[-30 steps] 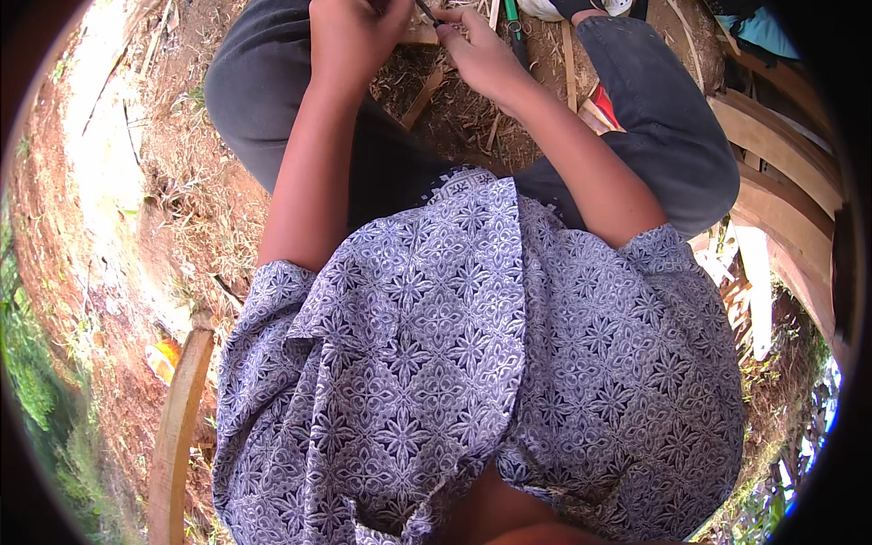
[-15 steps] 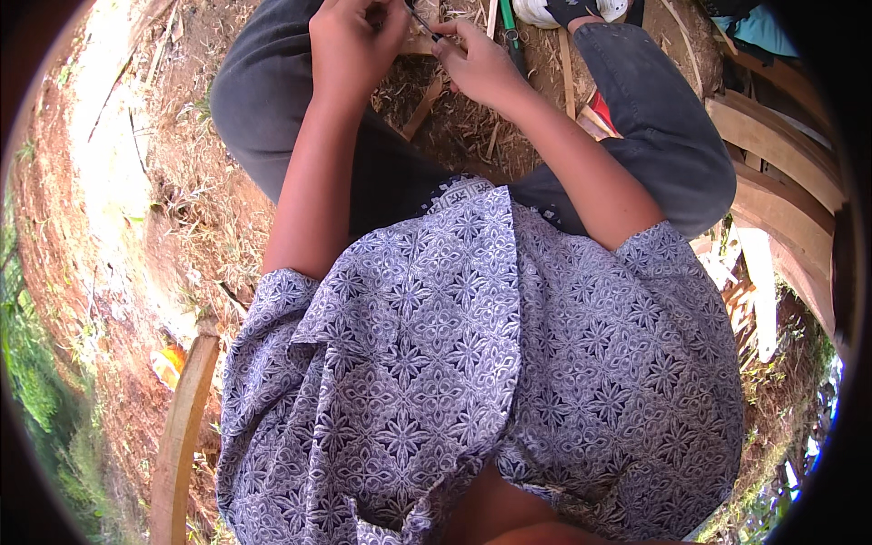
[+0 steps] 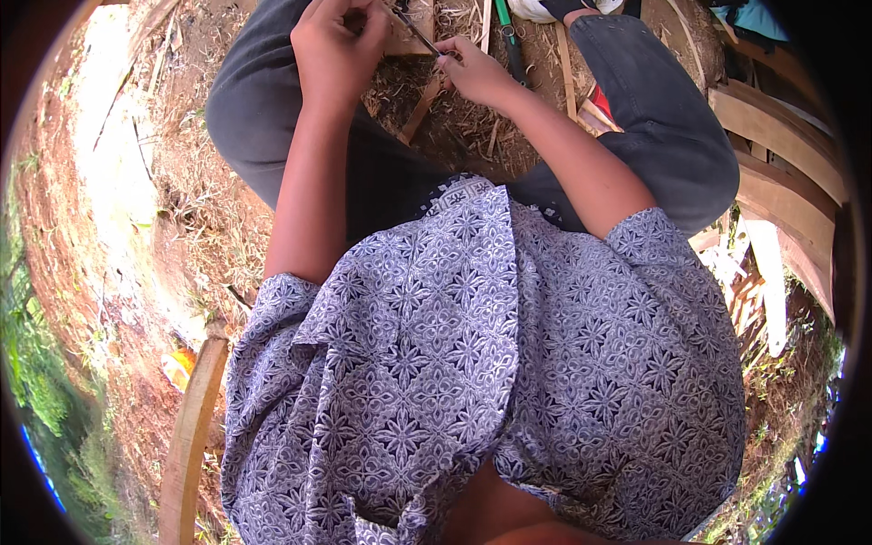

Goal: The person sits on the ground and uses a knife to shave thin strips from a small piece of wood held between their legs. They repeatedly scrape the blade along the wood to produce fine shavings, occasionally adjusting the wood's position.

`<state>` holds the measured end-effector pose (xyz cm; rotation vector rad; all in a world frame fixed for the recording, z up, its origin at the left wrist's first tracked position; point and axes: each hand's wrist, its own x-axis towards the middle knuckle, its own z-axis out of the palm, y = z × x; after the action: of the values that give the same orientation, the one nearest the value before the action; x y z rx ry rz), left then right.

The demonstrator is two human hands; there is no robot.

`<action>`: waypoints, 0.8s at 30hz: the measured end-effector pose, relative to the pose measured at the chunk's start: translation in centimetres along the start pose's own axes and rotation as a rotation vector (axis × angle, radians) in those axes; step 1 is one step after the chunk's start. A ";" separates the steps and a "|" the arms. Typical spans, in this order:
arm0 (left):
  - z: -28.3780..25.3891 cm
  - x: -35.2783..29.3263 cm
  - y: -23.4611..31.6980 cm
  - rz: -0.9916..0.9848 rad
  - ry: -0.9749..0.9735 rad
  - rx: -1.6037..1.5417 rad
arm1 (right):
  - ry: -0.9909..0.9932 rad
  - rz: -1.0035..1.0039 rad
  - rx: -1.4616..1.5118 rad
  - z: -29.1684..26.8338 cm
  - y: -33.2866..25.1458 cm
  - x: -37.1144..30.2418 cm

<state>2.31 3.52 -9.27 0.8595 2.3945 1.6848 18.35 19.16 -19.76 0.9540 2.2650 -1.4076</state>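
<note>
My right hand (image 3: 479, 74) pinches the near end of a thin dark rod-like tool (image 3: 419, 33). The shaft slants up and left toward my left hand (image 3: 336, 50), which is raised at the top of the view with its fingers curled. Whatever lies inside those left fingers is hidden, and the far end of the tool is hard to make out. Below and between the hands, a flat piece of wood (image 3: 420, 113) lies among shavings on the ground. Just right of my right hand is a green-and-dark long tool (image 3: 510, 41).
Shavings and thin wooden strips (image 3: 567, 68) litter the ground between my bent legs. A red item (image 3: 600, 102) lies by my right leg. Curved boards (image 3: 781, 127) are stacked at the right. A wooden beam (image 3: 191, 445) stands at the lower left, near an orange-and-white object (image 3: 179, 368).
My left hand has shifted slightly left. My right hand has come a little nearer, so the hands are farther apart and more of the dark shaft shows.
</note>
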 end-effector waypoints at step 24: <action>0.9 -8.9 1.5 0.166 -0.291 0.242 | -0.157 -0.238 -0.465 -5.3 -3.6 1.4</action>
<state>10.74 0.24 -10.41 1.2729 2.4066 1.2244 15.28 23.31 -15.63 0.4250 2.4807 -0.9233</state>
